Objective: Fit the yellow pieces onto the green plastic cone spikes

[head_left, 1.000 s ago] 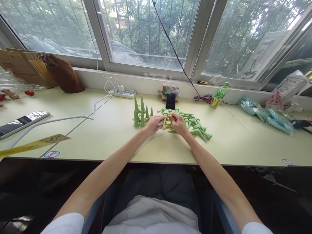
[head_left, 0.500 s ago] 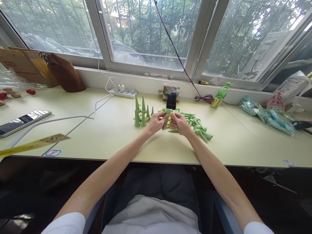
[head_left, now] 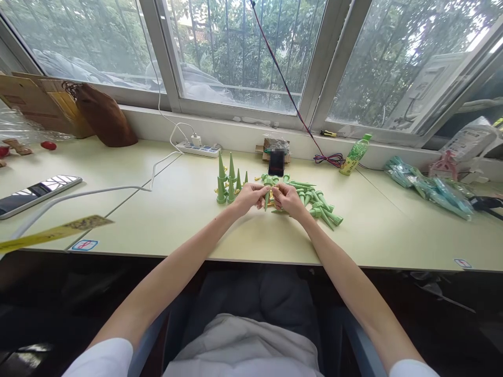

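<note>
In the head view my left hand (head_left: 251, 197) pinches a green plastic spike, which looks like a plant-watering spike (head_left: 266, 202), its pointed end down. My right hand (head_left: 287, 199) is closed against the spike's upper end, fingertips pressed together around a small yellow piece, mostly hidden by the fingers. To the left, several green spikes (head_left: 231, 175) stand upright with points up and bits of yellow at their sides. Beside and beyond my right hand lies a loose pile of green spikes (head_left: 323, 208).
A dark phone (head_left: 276, 163) leans against a small cardboard box at the back. Right of it are coiled wires (head_left: 329, 159), a green drink bottle (head_left: 356, 155) and plastic packets (head_left: 430, 186). On the left, a white cable (head_left: 129, 188) crosses the table near another phone (head_left: 41, 196).
The spike between my hands has turned from lying roughly level to pointing downward. Both hands have shifted slightly, staying close together. The standing spikes and pile look the same.
</note>
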Demonstrator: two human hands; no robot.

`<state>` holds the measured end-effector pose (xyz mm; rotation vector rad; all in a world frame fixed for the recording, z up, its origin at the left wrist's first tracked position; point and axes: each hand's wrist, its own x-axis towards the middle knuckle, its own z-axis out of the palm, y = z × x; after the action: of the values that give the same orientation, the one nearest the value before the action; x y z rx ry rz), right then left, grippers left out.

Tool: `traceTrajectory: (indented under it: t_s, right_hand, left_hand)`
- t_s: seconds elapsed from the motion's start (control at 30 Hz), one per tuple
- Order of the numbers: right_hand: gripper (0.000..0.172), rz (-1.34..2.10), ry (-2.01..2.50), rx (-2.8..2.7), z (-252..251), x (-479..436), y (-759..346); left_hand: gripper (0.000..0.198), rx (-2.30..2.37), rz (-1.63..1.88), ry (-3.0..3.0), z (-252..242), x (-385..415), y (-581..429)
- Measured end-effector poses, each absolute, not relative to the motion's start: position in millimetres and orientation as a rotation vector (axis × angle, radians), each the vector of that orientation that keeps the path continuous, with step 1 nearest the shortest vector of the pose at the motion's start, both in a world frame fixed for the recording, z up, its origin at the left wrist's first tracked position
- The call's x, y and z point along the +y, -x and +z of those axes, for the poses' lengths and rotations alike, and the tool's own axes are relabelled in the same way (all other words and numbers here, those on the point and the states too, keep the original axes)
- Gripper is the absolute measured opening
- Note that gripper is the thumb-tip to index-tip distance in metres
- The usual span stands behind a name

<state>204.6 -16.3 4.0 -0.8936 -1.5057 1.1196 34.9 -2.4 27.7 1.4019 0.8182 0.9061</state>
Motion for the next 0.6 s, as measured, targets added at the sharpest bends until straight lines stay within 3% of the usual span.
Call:
traceTrajectory:
  t_s: [0.27,0.43,0.6]
  right_hand:
    - [0.033,0.475,1.091,-1.786,9.5,-20.4,-202.1]
    - [0.034,0.594,1.098,-1.707,7.0,-18.3,-200.7]
    - [0.041,1.055,1.001,-1.510,2.5,-16.7,-199.5]
  left_hand:
    - [0.025,0.808,0.777,-1.074,30.7,4.9,-27.9]
    - [0.028,0.752,0.812,-1.215,25.2,6.7,-27.1]
    - [0.041,0.730,0.815,-1.512,21.2,7.3,-24.1]
